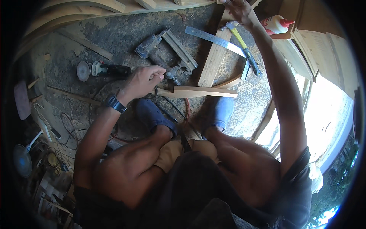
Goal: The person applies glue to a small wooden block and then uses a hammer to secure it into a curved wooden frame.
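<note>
My left hand [143, 81], with a dark watch on its wrist, is over the floor with fingers curled toward the thumb; anything inside them is hidden. Just beyond its fingertips lies a nail gun [169, 49] with its hose fitting toward the hand. An angle grinder [105, 70] lies to the left, its handle end close to the hand. My right hand [241, 12] reaches to the far edge, beside the upper end of a wooden plank [214, 63]. Its visible fingers are apart, with the tips cut off by the frame. Nearer on that arm's left lies a hammer [243, 45].
A metal square [213, 39] lies across the plank. In front of my feet is a shaped wood piece [206, 91]. A glue bottle [277, 24] with a red cap rests at the right by wooden panels [324, 49]. Cables [187, 108] run between my clogs; curved wooden ribs [72, 17] stand far left.
</note>
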Available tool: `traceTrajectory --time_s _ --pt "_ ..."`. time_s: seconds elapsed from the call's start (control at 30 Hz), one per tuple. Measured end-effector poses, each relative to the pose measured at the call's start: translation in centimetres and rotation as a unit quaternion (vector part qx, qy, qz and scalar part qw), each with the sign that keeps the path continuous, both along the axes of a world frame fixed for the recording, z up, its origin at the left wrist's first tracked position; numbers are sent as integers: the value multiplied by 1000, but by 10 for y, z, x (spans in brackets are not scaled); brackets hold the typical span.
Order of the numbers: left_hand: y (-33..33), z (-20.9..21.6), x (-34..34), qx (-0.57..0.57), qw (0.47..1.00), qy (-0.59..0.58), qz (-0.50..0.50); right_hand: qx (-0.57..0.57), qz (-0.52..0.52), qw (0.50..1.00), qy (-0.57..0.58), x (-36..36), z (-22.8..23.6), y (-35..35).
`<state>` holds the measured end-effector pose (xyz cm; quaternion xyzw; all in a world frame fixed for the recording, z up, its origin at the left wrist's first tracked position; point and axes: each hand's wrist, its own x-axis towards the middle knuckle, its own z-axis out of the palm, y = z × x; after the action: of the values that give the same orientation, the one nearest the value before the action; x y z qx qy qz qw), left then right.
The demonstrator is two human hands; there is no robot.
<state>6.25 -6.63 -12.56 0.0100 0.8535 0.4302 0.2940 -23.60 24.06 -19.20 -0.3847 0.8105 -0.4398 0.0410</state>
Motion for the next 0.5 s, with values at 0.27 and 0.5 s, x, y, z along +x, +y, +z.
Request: traceTrajectory --time_s 0.27,0.5 --pt "35 -42 40 -33 994 103 -1 36 -52 966 -249 41 27 3" --pt "54 -70 53 -40 999 22 12 -19 -58 974 -218 101 30 -4"
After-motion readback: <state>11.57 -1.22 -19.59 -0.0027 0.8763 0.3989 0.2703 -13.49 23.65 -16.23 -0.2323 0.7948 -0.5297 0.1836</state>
